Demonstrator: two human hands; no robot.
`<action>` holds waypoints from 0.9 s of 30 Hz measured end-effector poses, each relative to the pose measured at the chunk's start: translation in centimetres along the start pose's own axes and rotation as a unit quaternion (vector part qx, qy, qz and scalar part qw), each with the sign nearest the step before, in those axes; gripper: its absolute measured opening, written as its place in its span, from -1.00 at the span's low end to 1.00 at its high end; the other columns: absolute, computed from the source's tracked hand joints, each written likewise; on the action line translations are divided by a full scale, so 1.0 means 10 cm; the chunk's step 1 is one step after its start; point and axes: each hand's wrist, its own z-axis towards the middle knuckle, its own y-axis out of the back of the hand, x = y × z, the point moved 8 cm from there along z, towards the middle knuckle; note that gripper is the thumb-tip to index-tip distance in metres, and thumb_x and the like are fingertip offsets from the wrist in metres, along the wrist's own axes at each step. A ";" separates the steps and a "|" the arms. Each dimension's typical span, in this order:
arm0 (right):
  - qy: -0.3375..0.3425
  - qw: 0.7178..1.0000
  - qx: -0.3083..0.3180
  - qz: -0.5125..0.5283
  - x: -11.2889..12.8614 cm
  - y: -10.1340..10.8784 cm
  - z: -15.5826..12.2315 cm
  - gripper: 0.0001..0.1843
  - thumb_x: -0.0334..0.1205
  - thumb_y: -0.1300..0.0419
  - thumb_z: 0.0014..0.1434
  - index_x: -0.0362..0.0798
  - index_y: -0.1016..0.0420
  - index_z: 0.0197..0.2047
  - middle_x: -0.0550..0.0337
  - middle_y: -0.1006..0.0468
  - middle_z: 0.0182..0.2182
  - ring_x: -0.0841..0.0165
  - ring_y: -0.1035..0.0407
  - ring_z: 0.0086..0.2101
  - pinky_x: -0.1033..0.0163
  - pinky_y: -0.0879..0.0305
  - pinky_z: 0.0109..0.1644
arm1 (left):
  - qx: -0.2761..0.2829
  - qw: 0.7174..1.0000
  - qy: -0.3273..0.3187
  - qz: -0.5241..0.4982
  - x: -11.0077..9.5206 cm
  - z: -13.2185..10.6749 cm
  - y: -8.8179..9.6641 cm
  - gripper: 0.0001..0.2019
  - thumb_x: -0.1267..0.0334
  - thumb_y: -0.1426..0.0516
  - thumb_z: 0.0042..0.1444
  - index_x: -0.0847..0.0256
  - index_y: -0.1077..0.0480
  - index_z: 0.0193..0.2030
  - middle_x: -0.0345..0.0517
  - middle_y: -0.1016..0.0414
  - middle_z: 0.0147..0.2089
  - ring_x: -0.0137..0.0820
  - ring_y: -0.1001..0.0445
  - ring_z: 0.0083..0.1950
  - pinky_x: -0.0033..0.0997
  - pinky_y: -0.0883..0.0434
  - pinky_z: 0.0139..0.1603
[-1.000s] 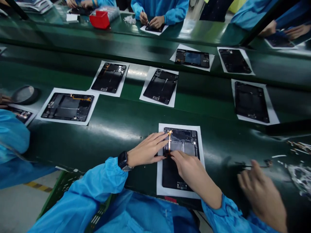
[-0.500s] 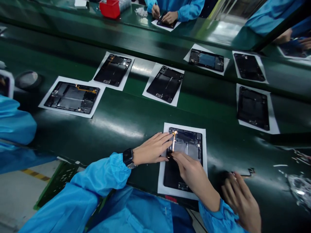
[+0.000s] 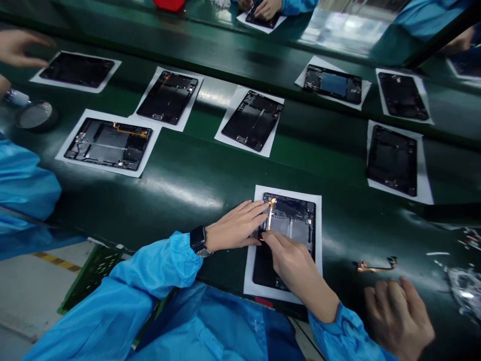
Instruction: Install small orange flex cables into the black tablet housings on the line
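Flex cable (image 3: 270,213) seating judged underway: right hand (image 3: 291,260) fingers, together, pressed near end; left hand (image 3: 235,231), flat, braced chassis (image 3: 296,220). Next needed even pressure.

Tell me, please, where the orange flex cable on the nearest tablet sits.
Head view, low centre: the orange flex cable runs down the upper left of the tablet frame, beside the left hand, the right hand at its lower end.
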 end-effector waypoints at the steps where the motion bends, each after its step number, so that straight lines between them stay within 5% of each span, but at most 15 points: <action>1: 0.014 0.999 0.031 -0.009 0.08 -0.02 0.11 -0.61 -0.59 0.09 0.19 -0.06 -0.41 -0.08 0.02 -0.51 -0.23 0.21 -0.44 -0.28 0.14 -0.38 -0.23 | 0.000 1.000 -0.001 0.001 0.00 0.00 -0.01 -0.27 0.22 -0.29 0.12 0.29 -0.05 0.34 0.25 -0.07 0.41 -0.14 0.06 0.48 -0.04 -0.07 0.41; 8: 0.018 0.998 0.058 -0.006 0.00 0.16 0.14 -0.66 -0.66 0.06 0.16 -0.12 -0.37 -0.15 0.04 -0.52 -0.24 0.26 -0.47 -0.28 0.24 -0.38 -0.26 | -0.008 1.000 0.000 0.004 -0.01 -0.01 0.01 -0.20 0.14 -0.33 0.07 0.27 -0.04 0.34 0.23 -0.08 0.41 -0.15 0.04 0.47 -0.05 -0.08 0.41; 20: 0.045 0.995 0.051 -0.070 0.16 0.02 0.19 -0.70 -0.65 0.04 0.15 -0.09 -0.35 -0.25 0.09 -0.46 -0.32 0.27 -0.39 -0.38 0.24 -0.25 -0.35 | 0.004 1.000 0.000 0.011 0.00 -0.01 -0.03 -0.27 0.21 -0.31 0.10 0.33 -0.08 0.33 0.25 -0.05 0.42 -0.12 0.04 0.47 -0.04 -0.05 0.42; 24: 0.030 0.998 0.018 -0.054 0.13 0.08 0.18 -0.74 -0.58 0.02 0.21 -0.11 -0.40 -0.23 0.07 -0.48 -0.35 0.21 -0.40 -0.34 0.18 -0.31 -0.30 | -0.011 1.000 -0.008 -0.024 0.00 0.01 0.09 -0.34 0.08 -0.27 0.15 0.24 -0.15 0.29 0.21 -0.14 0.38 -0.12 -0.07 0.43 -0.04 -0.15 0.37; 27: -0.029 0.996 -0.063 0.059 -0.07 0.21 0.07 -0.72 -0.47 0.04 0.30 -0.11 -0.41 -0.03 0.00 -0.53 -0.22 0.18 -0.43 -0.19 0.10 -0.37 -0.13 | -0.035 0.999 0.004 -0.022 0.06 0.16 0.30 -0.46 0.06 -0.21 0.21 0.22 -0.22 0.24 0.16 -0.24 0.32 -0.16 -0.18 0.36 -0.10 -0.24 0.30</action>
